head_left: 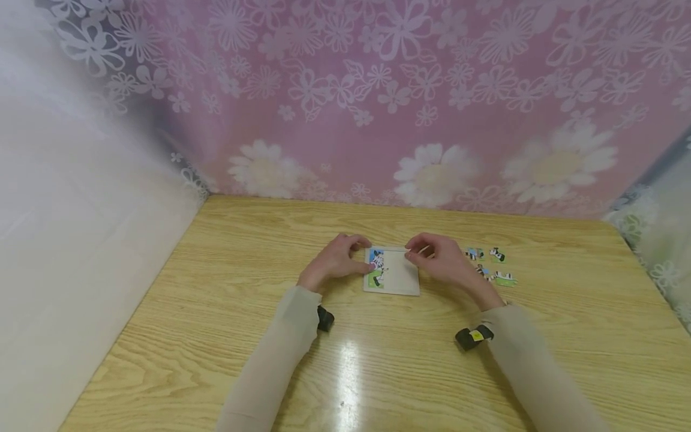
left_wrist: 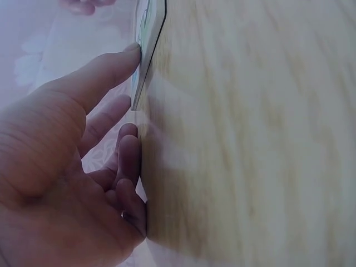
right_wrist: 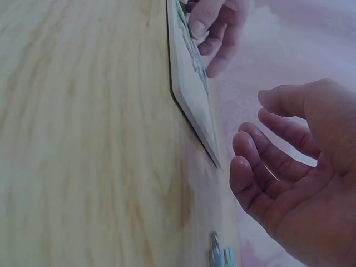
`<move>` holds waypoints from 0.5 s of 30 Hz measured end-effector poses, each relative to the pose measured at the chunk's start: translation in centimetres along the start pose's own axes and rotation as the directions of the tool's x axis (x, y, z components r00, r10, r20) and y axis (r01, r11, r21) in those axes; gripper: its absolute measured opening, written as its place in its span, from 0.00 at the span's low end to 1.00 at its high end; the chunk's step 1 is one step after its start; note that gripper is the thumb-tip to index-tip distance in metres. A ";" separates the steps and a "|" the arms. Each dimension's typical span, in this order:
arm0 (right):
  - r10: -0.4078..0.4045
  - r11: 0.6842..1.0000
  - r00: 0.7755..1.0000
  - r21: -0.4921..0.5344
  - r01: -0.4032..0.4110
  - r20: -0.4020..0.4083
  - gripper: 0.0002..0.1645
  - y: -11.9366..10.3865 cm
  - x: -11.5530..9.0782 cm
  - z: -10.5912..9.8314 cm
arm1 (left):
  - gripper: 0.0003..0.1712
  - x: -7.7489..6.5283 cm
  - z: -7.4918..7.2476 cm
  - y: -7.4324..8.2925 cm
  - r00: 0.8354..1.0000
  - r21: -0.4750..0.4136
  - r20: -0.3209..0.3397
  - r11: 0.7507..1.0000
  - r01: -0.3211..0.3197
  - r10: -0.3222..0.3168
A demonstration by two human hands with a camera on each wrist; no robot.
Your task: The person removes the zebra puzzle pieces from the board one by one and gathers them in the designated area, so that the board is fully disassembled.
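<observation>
A flat, pale puzzle board (head_left: pixel 402 277) lies on the table with a strip of animal-picture pieces (head_left: pixel 376 279) along its left side; black-and-white stripes and green show on them. My left hand (head_left: pixel 339 258) holds the board at its left side, thumb on the pieces and index finger at the far left corner. The left wrist view shows the thumb (left_wrist: pixel 105 75) against the board's (left_wrist: pixel 146 61) face. Over the board's far right corner hovers my right hand (head_left: pixel 439 258), its fingers loosely bent. In the right wrist view a gap shows between thumb and fingers, with nothing held.
Several loose puzzle pieces (head_left: pixel 504 279) lie on the wooden table (head_left: pixel 216 312) right of the board, partly hidden behind the right hand. A pink flowered cloth (head_left: pixel 335 120) hangs at the table's back edge, and a white sheet (head_left: pixel 81 210) hangs on the left.
</observation>
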State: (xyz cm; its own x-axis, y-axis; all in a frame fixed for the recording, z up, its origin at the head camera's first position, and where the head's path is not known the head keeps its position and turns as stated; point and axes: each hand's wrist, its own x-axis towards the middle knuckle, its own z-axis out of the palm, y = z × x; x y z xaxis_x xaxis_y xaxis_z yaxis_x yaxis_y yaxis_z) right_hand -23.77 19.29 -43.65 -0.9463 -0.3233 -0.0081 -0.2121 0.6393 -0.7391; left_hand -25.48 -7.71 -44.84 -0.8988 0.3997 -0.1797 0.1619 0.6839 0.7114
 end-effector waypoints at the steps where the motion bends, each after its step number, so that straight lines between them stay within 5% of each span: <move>1: -0.003 1.000 1.000 0.002 0.003 0.005 0.14 -0.1 0.2 0.2 | 0.32 0.0 0.0 0.0 1.000 -0.002 -0.001 1.000 0.006 -0.006; 15: -0.012 0.997 0.997 -0.080 0.018 0.082 0.10 -0.3 2.8 2.1 | 0.34 0.0 -0.2 0.0 1.000 -0.023 0.013 1.000 0.005 -0.005</move>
State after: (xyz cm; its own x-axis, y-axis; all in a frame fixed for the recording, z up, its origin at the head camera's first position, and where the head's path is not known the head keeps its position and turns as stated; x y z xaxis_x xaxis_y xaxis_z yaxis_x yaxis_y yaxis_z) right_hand -25.81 16.74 -44.86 -0.9207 -0.3866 -0.0543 -0.2482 0.6871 -0.6829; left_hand -25.52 -7.85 -44.74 -0.8942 0.4044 -0.1922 0.1479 0.6719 0.7257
